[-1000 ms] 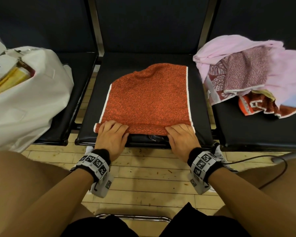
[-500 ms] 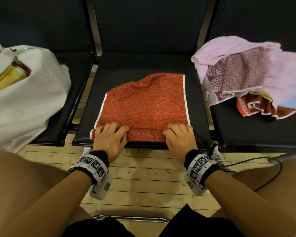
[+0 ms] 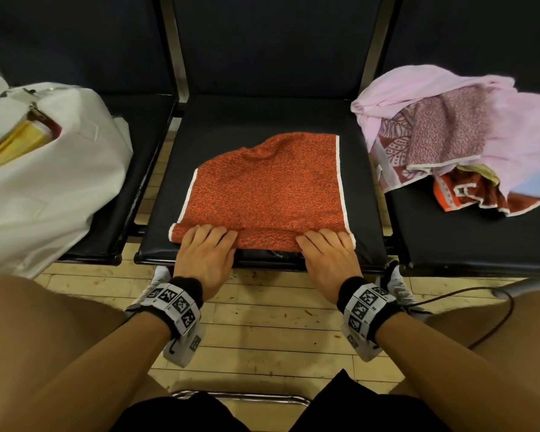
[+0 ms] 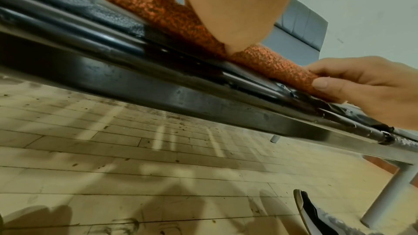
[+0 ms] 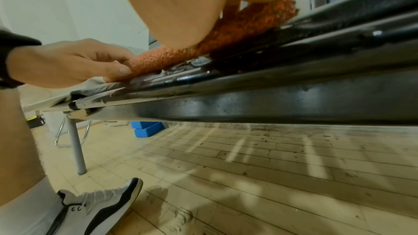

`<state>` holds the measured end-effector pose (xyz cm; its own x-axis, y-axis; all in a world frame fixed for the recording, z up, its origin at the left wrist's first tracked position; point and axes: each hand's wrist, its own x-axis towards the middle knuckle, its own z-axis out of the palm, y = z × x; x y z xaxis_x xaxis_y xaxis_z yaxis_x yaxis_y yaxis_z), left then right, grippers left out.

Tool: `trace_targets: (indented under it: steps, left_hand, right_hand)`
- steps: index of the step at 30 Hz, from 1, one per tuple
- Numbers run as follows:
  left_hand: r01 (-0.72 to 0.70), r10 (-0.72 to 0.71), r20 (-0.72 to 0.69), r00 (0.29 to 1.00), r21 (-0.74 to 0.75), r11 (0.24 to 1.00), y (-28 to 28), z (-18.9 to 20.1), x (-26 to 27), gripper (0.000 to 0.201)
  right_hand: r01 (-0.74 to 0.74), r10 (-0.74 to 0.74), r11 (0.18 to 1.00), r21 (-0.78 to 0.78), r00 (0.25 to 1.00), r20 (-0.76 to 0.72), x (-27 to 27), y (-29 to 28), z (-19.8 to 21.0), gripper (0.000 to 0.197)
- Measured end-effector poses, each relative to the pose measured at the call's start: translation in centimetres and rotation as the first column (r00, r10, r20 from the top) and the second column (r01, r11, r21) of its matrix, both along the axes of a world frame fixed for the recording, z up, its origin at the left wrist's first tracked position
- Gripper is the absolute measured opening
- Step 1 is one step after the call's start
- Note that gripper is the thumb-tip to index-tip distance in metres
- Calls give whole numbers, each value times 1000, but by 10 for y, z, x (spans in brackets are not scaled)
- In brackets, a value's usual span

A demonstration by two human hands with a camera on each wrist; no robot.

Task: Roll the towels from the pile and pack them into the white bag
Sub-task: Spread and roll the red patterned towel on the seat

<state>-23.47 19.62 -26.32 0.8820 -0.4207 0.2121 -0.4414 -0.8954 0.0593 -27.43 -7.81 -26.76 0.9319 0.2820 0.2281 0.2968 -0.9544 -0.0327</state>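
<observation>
No legible writing appears; the wrist bands (image 3: pixel 176 302) carry only square marker patterns. The left hand (image 3: pixel 205 255) and right hand (image 3: pixel 328 255) each pinch the rolled near edge of the orange towel (image 3: pixel 265 194), thumbs beneath. The roll lies along the seat's (image 3: pixel 262 120) front edge, with bare cushion beyond the towel.

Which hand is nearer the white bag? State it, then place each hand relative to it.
Left. The left hand rests on the orange towel's rolled edge, one seat over from the white bag; the right hand is farther along that roll.
</observation>
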Motion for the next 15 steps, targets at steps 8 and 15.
trace_targets:
  steps: [8,15]
  left_hand:
    - [-12,8,-64,998,-72,997,-5,5,-1,40]
    - [9,-18,-65,998,-145,989,-3,4,0,24]
  right_hand:
    - [24,-22,992,121,1000,-17,7,0,9,37]
    - [-20,0,978,209,995,97,8,-4,5,22]
